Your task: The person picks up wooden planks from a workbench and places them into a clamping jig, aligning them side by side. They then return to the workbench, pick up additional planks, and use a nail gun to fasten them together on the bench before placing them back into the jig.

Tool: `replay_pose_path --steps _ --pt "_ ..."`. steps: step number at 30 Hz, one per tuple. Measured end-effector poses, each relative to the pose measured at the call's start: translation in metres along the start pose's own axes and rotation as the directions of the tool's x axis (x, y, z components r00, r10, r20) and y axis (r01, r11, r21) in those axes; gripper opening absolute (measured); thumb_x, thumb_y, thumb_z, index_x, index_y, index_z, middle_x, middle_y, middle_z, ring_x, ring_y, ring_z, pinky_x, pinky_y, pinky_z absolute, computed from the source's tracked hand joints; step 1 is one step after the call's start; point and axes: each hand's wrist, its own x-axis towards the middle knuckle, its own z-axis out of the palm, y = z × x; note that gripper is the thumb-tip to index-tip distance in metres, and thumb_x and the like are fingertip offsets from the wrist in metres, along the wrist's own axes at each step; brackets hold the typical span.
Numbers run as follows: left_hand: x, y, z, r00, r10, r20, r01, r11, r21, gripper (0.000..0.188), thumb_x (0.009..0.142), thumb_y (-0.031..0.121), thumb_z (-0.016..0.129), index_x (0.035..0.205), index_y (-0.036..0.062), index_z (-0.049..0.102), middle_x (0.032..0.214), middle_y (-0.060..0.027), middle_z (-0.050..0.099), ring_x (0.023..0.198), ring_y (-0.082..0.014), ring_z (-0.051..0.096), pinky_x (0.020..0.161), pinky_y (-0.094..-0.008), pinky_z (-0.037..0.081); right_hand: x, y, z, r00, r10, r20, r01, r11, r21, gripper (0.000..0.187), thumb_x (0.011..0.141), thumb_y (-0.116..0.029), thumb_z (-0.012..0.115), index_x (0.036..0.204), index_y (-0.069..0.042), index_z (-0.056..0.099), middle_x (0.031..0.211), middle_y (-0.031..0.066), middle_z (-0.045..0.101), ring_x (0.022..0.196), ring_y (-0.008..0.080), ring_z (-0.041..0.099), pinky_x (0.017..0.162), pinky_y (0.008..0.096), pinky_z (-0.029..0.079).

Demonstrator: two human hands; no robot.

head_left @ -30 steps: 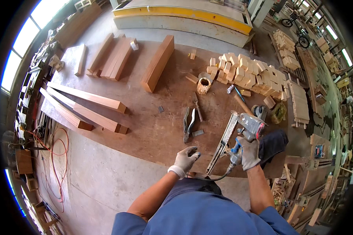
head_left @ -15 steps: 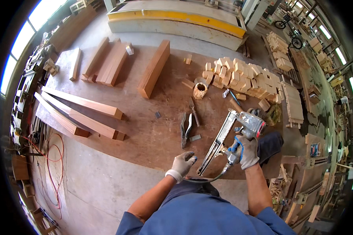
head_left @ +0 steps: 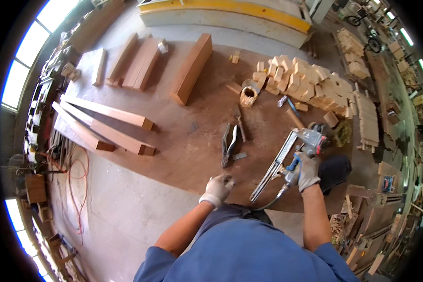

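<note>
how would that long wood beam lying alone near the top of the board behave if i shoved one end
The beam looks thick and solid, so probably heavy and stiff. It lies flat on a broad face on the brown board, so it would likely slide or pivot rather than roll or tip.

Lighting: daylight, bright, from blown-out windows (head_left: 19, 75) along the left rim; glare whitens them. Worktop (head_left: 183, 155) evenly lit, warm brown, with soft short shadows beside the wooden beams (head_left: 103, 124). Distortion: strong fisheye; straight edges bow toward the rim, black vignette at the corners. Focus: centre fairly sharp; outer clutter smeared and small.
</note>
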Motion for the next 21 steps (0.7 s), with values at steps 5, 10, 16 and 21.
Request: replay_pose_path --steps 5,10,16,21 --pt "0.044 0.035 0.005 0.989 0.125 -0.081 -0.083 0.916 0.392 0.030 0.097 0.032 0.064 0.117 0.0121 0.071 0.106 -0.0180 0.075 0.098 -0.0391 0.073 0.086 -0.0482 0.058 0.010 0.010 -0.020 0.986 0.098 0.136 -0.120 0.980 0.161 0.018 0.092 -0.010 0.067 0.109 -0.004 0.064 0.069 0.0042 0.056 0.052 0.0172 0.057 0.051 0.0371 0.055" --pt "0.086 0.063 0.017 0.997 0.063 -0.045 -0.026 0.820 0.571 0.020 0.100 0.025 0.055 0.108 0.0123 0.068 0.094 -0.0152 0.076 0.088 -0.0370 0.075 0.076 -0.0489 0.059 0.016 0.038 -0.041 0.948 0.183 0.260 -0.238 0.950 0.202 0.021 0.095 -0.014 0.067 0.114 -0.007 0.063 0.073 0.0025 0.055 0.056 0.0168 0.057 0.058 0.0392 0.058" --pt "0.096 0.070 0.021 0.994 -0.082 -0.073 0.108 0.850 0.516 0.023 0.095 0.028 0.062 0.106 0.0101 0.071 0.101 -0.0177 0.076 0.095 -0.0387 0.074 0.084 -0.0502 0.058 0.008 0.059 -0.048 0.932 0.261 0.253 -0.317 0.923 0.219 0.023 0.095 -0.014 0.067 0.117 -0.007 0.063 0.075 0.0035 0.056 0.057 0.0170 0.058 0.058 0.0388 0.057" --pt "0.110 0.084 0.009 0.956 -0.283 -0.074 0.288 0.862 0.417 0.031 0.090 0.034 0.070 0.108 0.0092 0.075 0.110 -0.0222 0.075 0.107 -0.0394 0.071 0.093 -0.0472 0.057 0.003 0.061 -0.046 0.916 0.308 0.257 -0.369 0.898 0.238 0.024 0.096 -0.014 0.066 0.120 -0.007 0.063 0.073 0.0047 0.057 0.056 0.0183 0.057 0.058 0.0389 0.057"
